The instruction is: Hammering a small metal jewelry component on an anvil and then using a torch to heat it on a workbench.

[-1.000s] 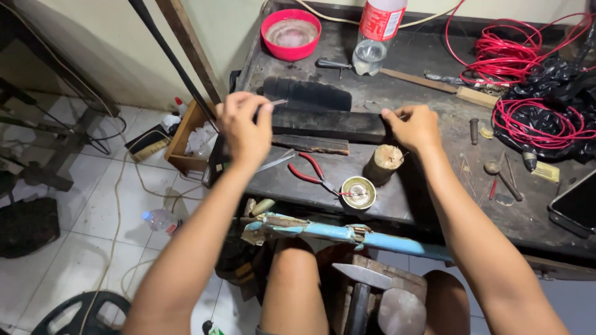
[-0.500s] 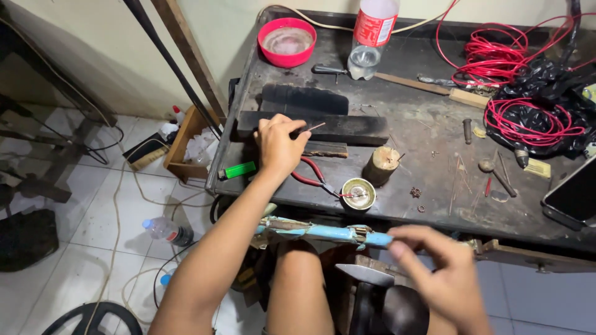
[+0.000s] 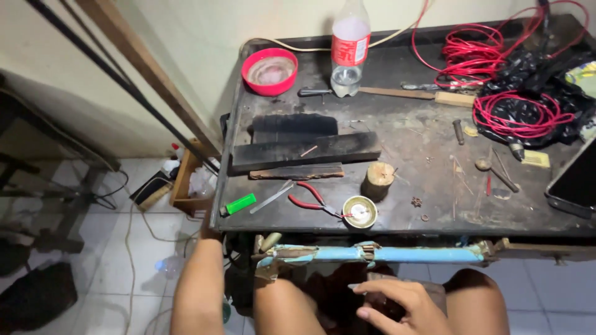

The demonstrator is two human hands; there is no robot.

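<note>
My left hand point(image 3: 209, 237) is at the front left corner of the dark worktable point(image 3: 428, 139). Only the wrist and forearm show; the fingers are hidden under the table edge, just below a green lighter point(image 3: 239, 203). Low between my knees, my right hand point(image 3: 397, 305) has its fingers apart over a dark brown object in my lap that I cannot make out. A worn blue bar point(image 3: 397, 254) runs along under the table's front edge above that hand. Black boards point(image 3: 304, 151) lie on the table's left part.
On the table are red-handled pliers point(image 3: 308, 196), a small round tin point(image 3: 360, 212), a wooden stump point(image 3: 379, 180), a pink bowl point(image 3: 269, 70), a plastic bottle point(image 3: 349, 46), coils of red wire point(image 3: 521, 116) and a dark flat device point(image 3: 574, 183). A wooden crate point(image 3: 184, 186) stands on the tiled floor, left.
My left hand left the black boards and dropped to the table's front left corner. My right hand came off the table down into my lap.
</note>
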